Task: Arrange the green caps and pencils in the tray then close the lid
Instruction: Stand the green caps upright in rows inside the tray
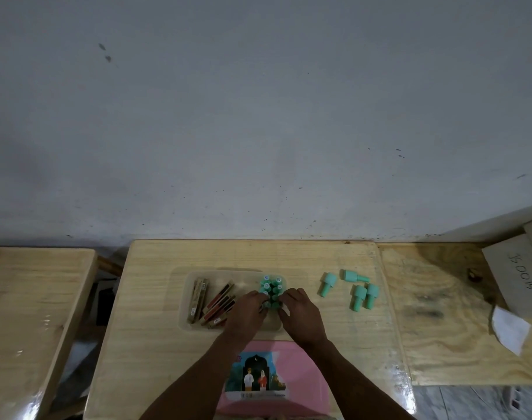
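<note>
Both hands meet over the right end of the clear tray, fingertips turned inward around a cluster of green caps standing upright just beyond them. The left hand and the right hand have their fingers curled and close together at the near edge of that cluster; they seem to be pressing or steadying a cap between them, but whether either actually pinches one cannot be told. To the left of the left fingers, inside the same tray, the pencils lie bundled, their long axes running from near to far with a slight lean. Four loose caps lie on their sides on the wooden table, well to the right of the right fingers, so the right hand is plainly the nearer one for fetching them; their long axes mostly point toward the person. The pink lid rests flat below the wrists, not yet on.
</note>
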